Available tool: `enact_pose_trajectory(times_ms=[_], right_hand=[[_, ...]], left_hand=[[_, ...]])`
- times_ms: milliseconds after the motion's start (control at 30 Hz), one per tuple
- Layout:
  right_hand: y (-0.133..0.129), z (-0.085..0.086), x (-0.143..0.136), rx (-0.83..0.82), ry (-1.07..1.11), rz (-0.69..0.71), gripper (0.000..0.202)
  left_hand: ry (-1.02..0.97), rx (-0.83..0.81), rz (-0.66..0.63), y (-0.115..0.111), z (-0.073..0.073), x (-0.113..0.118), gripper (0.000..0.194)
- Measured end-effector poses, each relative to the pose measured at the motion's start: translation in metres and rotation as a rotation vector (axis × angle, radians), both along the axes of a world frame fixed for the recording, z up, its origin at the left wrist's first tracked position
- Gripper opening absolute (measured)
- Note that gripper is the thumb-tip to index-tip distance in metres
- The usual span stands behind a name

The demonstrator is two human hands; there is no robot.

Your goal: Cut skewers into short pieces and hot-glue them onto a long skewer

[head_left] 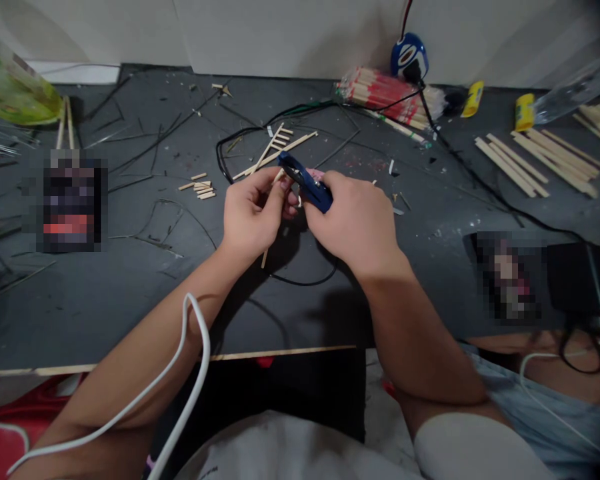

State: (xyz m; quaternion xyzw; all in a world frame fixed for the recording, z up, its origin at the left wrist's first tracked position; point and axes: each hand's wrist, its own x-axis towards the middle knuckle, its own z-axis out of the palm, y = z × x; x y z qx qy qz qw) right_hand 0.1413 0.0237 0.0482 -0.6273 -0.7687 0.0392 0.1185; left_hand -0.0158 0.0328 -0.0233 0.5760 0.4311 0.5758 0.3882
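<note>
My right hand (353,223) grips a dark blue hand tool (307,185), a glue gun or cutter, its tip pointing up-left. My left hand (253,213) pinches a thin wooden stick (266,255) that pokes out below the fist, right against the tool's tip. Both hands meet over the middle of the black work surface (105,300). Just beyond them lies a small ladder-like frame of sticks (275,150). A black cable (305,280) loops under my hands.
Short cut stick pieces (200,188) lie left of my hands. A packet of sticks (385,93) and a blue-and-white device (409,57) sit at the back. Longer loose sticks (535,163) lie at right. A white cord (180,380) crosses my left forearm.
</note>
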Motion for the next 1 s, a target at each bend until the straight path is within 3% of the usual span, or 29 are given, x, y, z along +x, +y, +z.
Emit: enact_pose_trajectory(times_ms=[333,567,1000], right_hand=[[0.001,0.000,0.002,-0.004,-0.015,0.001,0.039],[0.001,-0.001,0.001,-0.019,-0.010,0.002,0.039],[0.001,-0.002,0.004,-0.020,-0.029,0.015,0.045]], left_hand=[[-0.044,-0.046,0.020,-0.001,0.005,-0.001,0.021],[-0.029,-0.072,0.020,-0.003,0.012,0.000,0.020],[0.038,-0.071,0.030,-0.003,0.010,-0.003,0.019]])
